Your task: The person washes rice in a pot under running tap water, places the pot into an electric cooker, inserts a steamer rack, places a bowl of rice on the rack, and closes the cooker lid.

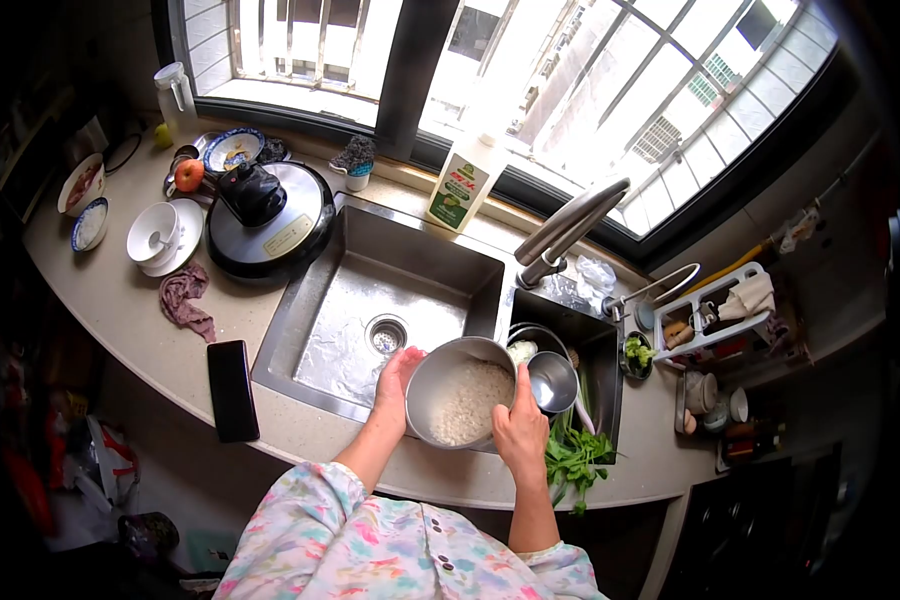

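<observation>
Between my two hands is a round metal pot (pixel 425 385) with wet-looking white rice (pixel 470 405) across its bottom. It is tilted a little and held over the front edge of the double sink (pixel 345 300). My left hand (pixel 395 385) is closed against the pot's left side, its fingers partly hidden behind the wall. At the right rim, my right hand (pixel 520 430) grips the pot with the fingers bent. Just beyond that hand, a small steel bowl (pixel 552 382) sits in the right basin, beside leafy greens (pixel 578 455) that hang over the basin's front edge.
A black phone (pixel 232 390) and a purple cloth (pixel 186 300) lie left of the sink. Behind them stand a large round lidded cooker (pixel 290 215) and white dishes (pixel 155 235). A bottle (pixel 462 185) and the faucet (pixel 565 235) stand behind the sink.
</observation>
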`<state>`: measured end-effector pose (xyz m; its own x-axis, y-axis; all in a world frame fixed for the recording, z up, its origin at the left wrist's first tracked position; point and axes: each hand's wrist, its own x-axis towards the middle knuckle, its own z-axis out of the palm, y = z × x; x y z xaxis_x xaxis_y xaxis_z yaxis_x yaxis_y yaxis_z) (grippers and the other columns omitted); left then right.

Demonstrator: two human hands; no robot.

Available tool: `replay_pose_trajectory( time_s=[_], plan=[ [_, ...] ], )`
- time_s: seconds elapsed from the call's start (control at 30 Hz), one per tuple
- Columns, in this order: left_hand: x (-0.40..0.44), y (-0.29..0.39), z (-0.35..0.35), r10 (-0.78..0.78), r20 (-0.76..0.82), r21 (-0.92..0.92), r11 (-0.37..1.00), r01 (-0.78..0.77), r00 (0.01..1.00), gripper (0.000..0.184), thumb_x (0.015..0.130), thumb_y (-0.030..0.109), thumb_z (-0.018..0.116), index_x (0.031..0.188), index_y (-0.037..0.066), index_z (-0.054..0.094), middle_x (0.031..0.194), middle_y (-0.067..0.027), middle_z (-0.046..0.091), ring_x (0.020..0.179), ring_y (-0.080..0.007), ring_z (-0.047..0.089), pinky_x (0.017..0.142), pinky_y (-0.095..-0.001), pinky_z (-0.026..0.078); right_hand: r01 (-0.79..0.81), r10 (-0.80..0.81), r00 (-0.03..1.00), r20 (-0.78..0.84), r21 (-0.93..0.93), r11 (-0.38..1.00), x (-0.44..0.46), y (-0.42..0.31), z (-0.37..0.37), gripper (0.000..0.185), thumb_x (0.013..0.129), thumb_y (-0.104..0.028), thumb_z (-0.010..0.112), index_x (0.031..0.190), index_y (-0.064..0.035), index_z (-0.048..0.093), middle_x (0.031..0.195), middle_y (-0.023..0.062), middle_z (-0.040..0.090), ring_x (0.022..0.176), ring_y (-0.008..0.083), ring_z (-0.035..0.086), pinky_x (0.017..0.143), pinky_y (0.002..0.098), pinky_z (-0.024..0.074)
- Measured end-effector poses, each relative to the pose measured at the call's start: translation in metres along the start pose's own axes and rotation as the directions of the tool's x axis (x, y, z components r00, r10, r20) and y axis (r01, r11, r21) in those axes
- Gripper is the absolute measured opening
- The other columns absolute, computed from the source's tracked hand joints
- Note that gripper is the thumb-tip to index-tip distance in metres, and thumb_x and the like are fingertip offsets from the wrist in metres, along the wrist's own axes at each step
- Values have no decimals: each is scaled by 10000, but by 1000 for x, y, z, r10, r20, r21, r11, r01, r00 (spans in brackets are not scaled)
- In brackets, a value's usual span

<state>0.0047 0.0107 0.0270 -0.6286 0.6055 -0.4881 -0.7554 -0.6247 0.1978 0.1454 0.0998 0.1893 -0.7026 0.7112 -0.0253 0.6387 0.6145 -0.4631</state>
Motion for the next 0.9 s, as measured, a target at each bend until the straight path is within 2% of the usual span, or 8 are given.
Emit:
replay_pose_trajectory(
  time_s=[0.13, 0.23, 0.5, 0.9],
  plan=[
    [2, -1, -5, -5, 28, -12, 1000, 6, 1000, 179, 862, 227, 546, 854, 59, 608, 858, -81, 643, 869, -203, 597, 857, -332, 460, 10, -10, 1000, -4, -26, 1000, 0, -2, 0, 665, 727, -169, 466, 1356, -26, 299, 1071, 280, 549, 780, 445, 576, 718, 500, 461],
    [0, 2, -2, 0, -35, 30, 1000, 1, 999, 173, 858, 224, 554, 856, 59, 606, 863, -82, 644, 871, -202, 598, 862, -326, 461, 17, -18, 1000, -23, -48, 999, 0, -5, 0, 653, 723, -163, 465, 1343, -20, 320, 1056, 279, 558, 792, 438, 578, 726, 495, 455],
    [0, 1, -4, 12, -36, 46, 999, -10, 999, 175, 855, 232, 560, 868, 62, 604, 877, -79, 644, 882, -198, 597, 862, -324, 463, 2, -5, 999, -36, -71, 997, -1, -18, -4, 614, 720, -151, 465, 1314, -29, 366, 1001, 268, 582, 817, 436, 575, 745, 491, 442],
    [3, 0, -6, 4, -70, 14, 1000, -3, 998, 177, 853, 236, 566, 830, 68, 618, 837, -63, 648, 852, -186, 603, 844, -312, 467, 70, -83, 993, -80, -149, 986, 1, -27, -4, 595, 728, -157, 462, 1303, -24, 383, 984, 258, 592, 718, 413, 596, 675, 484, 476]
  ],
)
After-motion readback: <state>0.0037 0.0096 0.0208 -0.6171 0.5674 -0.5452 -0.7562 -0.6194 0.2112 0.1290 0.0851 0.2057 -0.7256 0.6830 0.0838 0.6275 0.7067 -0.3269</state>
